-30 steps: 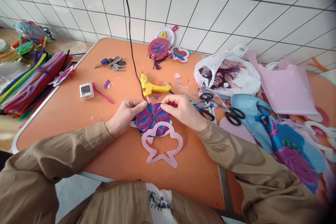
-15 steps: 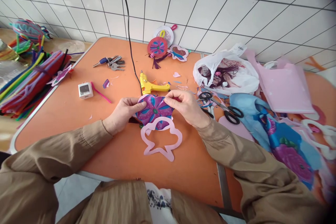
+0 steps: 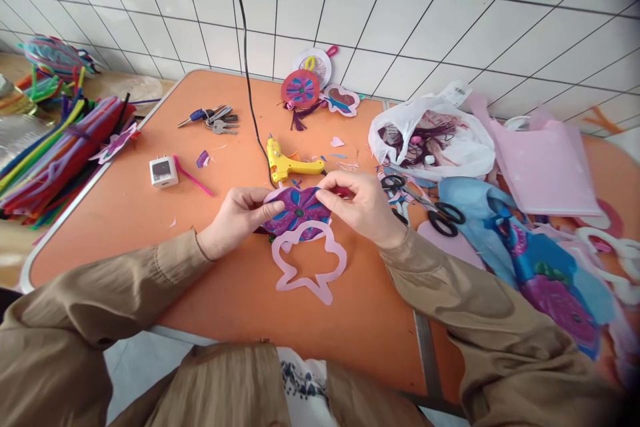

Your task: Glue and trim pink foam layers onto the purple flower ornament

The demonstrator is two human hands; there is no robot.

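Between my two hands is a purple and blue patterned fabric cutout (image 3: 299,211) with a pale pink edge along its top left. My left hand (image 3: 231,221) pinches its left side between thumb and fingers. At its upper right edge, my right hand (image 3: 361,203) grips it the same way. A pale pink flower-shaped paper frame (image 3: 336,255) with a large cut-out middle lies just below, overlapping the lower part of the fabric piece. Beyond my hands a yellow glue gun (image 3: 295,165) rests on the orange table (image 3: 240,307), its nozzle toward the upper left.
Scissors (image 3: 440,213) and paper scraps lie right of my hands, near a white plastic bag (image 3: 470,147) and blue floral fabric (image 3: 555,293). Finished ornaments (image 3: 300,88) lean by the wall. Keys (image 3: 215,119), a white charger (image 3: 163,172) and pipe cleaners (image 3: 75,153) are leftward.
The patterned cutout has tilted and looks flatter from above, its top edge slightly lower. Both hands keep their pinch, with the right one shifted slightly right. The pink frame has barely moved.
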